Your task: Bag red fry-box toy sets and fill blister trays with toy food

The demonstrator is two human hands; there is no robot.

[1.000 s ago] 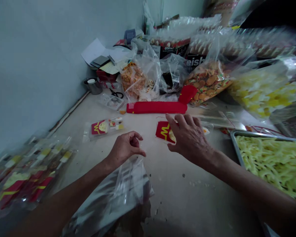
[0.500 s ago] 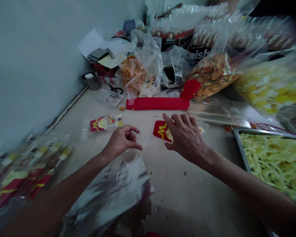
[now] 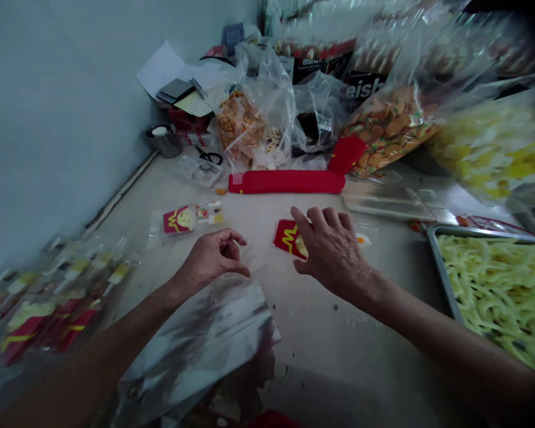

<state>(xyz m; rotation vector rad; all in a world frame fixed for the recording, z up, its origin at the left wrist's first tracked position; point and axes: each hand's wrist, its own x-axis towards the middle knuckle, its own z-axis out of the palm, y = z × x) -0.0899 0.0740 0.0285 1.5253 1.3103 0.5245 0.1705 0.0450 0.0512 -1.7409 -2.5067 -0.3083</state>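
My right hand (image 3: 332, 246) spans a clear packet (image 3: 286, 235) lying on the table, thumb at its near edge and fingers across its far side. Inside the packet are a red piece with a yellow W and, past my hand, a small fried-egg shape. My left hand (image 3: 211, 255) hovers with curled fingers, its thumb and index finger apart and nothing seen between them. Beneath it lies a stack of clear plastic bags (image 3: 205, 333), blurred. A second filled packet (image 3: 178, 220), with a similar red-and-yellow piece, rests flat beyond my left hand.
Several filled packets (image 3: 49, 309) lie at the left. A metal tray (image 3: 443, 279) of pale yellow curved strips stands at the right. Behind are a long red strip (image 3: 288, 182), scissors (image 3: 209, 156), a metal cup (image 3: 164, 142) and bags of small pieces (image 3: 390, 128).
The packet under my right hand has shifted slightly left along with the hand. My left hand has drawn a little left. The view has tilted slightly.
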